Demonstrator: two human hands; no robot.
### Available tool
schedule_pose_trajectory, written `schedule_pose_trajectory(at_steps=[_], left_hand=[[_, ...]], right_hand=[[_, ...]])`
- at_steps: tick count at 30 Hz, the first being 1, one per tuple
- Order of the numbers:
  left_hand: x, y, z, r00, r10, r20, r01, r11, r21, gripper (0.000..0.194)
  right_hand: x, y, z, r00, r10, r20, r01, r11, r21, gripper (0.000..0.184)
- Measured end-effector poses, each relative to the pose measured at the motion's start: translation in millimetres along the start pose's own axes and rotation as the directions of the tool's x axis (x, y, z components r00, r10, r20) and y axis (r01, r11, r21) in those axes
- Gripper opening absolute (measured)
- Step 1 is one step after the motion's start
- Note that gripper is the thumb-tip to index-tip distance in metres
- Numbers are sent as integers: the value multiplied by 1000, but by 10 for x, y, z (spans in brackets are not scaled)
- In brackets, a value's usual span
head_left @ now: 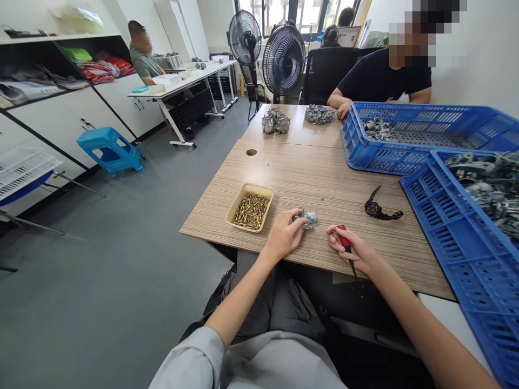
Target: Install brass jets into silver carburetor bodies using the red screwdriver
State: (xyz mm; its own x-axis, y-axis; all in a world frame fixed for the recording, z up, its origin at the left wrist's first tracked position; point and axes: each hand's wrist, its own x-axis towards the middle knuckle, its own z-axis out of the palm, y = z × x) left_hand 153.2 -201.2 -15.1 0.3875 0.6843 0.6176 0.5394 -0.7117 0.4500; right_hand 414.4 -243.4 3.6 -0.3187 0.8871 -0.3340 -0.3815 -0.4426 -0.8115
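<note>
Beneath the cream tray [268,191], what have we got?

"The wood-topped table [292,167], the largest piece. Well to the right of the tray comes the near blue crate [466,259], then the far blue crate [405,162], both holding grey metal pieces."

"So how far along is it?"

"Early or midway, I'd judge; plenty looks left, though I can't tell finished pieces from raw ones. Beyond the tray sit a grey clump [275,121] and, farther right, a grey heap [319,114]. In the tray itself, many brass pieces [250,210] lie loose, touched by neither hand."

"And the hands?"

"Just right of the tray, the left hand [286,235] has its fingers narrowed around one metal part [310,217] on the tabletop. Farther right of the tray, the right hand [354,251] has its fingers curled about a red-handled tool [344,236], apart from that part. Whatever the tool does, it isn't doing it at this instant."

"Anything in the way?"

"Only the left hand, between tray and part, partly hiding the latter. A black watch [375,209] lies well right of the tray, beyond the right hand, hardly an obstacle. Smallest, the round cable hole [251,153] sits just beyond the tray."
</note>
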Motion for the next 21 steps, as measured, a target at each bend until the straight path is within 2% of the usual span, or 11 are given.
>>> schedule_pose_trajectory(at_steps=[4,7,10,13,15,17,18,21], left_hand=[[-3,2,0,1000,-5,-27,5,1000,2,19],[-3,9,-6,999,29,-25,-28,999,15,21],[1,12,-12,1000,23,-19,-23,1000,11,23],[5,9,-19,1000,-10,-6,10,1000,13,23],[2,6,-24,1000,1,8,-2,1000,26,23],[-6,-1,-22,1000,23,15,-24,999,40,24],[-12,-8,-14,999,32,18,-33,998,47,25],[-23,-56,42,999,23,39,-26,996,86,30]], right_hand=[[-12,-18,15,1000,14,18,-14,999,30,33],[-70,-189,136,997,-75,22,73,993,96,46],[-130,-461,388,972,-235,11,233,970,68,54],[-82,-651,717,945,-323,44,326,941,-94,67],[38,-680,942,918,-397,13,391,897,-206,70],[211,-649,1154,860,-509,-30,466,808,-361,63],[307,-620,1253,822,-569,-23,494,732,-469,58],[587,-516,1502,724,-679,121,509,407,-758,42]])
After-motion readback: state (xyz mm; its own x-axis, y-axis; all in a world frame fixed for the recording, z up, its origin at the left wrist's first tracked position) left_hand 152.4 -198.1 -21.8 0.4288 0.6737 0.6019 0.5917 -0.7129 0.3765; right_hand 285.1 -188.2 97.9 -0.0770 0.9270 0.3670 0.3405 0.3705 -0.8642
